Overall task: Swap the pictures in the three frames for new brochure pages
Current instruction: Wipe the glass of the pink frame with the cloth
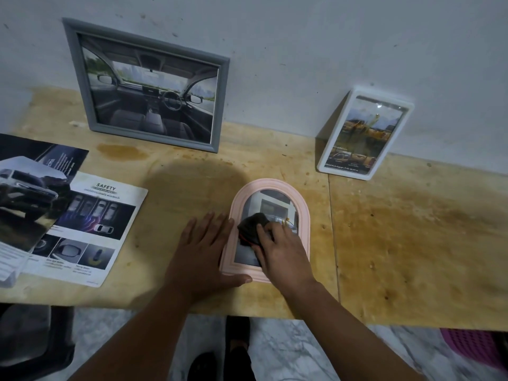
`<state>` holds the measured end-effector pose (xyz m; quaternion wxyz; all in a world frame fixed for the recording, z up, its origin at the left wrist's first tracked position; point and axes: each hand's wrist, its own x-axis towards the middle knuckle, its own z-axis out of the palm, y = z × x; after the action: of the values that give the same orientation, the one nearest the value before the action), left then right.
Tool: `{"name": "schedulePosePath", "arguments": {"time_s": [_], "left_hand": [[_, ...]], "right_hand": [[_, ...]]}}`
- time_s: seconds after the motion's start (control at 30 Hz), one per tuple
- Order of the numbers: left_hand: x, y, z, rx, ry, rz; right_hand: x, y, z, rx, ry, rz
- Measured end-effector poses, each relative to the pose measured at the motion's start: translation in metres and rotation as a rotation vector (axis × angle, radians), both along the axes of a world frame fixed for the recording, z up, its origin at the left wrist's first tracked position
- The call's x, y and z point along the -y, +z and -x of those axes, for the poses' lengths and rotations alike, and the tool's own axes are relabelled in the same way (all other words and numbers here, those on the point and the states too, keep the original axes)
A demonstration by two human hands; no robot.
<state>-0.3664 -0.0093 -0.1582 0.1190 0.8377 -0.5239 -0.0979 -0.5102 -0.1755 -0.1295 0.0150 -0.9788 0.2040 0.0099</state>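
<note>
From the head camera, the pink arched frame [268, 229] lay face up on the desk [398, 243], near its front edge, with a page already showing behind the glass. The left hand [204, 253] lay flat beside the frame, fingers straight and holding nothing, its fingertips at the frame's left rim and its thumb along the bottom edge. The right hand [280, 248] pressed a dark cloth [251, 228] onto the glass, its grip curled over the wad.

This looked like a wipe of the glass. To do it well, the left hand should brace the rim so the light frame cannot skid, while the cloth moves in overlapping passes out to the arch, with light pressure on the pane.

The grey frame [154, 86] and the white frame [362, 136] leaned upright on the wall, well apart, each holding a page. Brochure pages [93, 229] lay to the left.
</note>
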Motion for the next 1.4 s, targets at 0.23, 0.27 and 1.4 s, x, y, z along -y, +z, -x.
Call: {"name": "schedulePosePath", "arguments": {"time_s": [0.23,0.27,1.4], "left_hand": [[0.001,-0.002,-0.002,-0.01,0.0,0.0],[0.001,-0.002,-0.001,-0.009,0.0,0.003],[0.002,0.003,0.001,-0.007,0.002,0.011]], "right_hand": [[0.011,0.008,0.016,0.109,0.183,-0.356],[0.018,0.014,0.016,0.14,0.195,-0.388],[0.078,0.025,-0.017,0.155,0.008,-0.326]]}}
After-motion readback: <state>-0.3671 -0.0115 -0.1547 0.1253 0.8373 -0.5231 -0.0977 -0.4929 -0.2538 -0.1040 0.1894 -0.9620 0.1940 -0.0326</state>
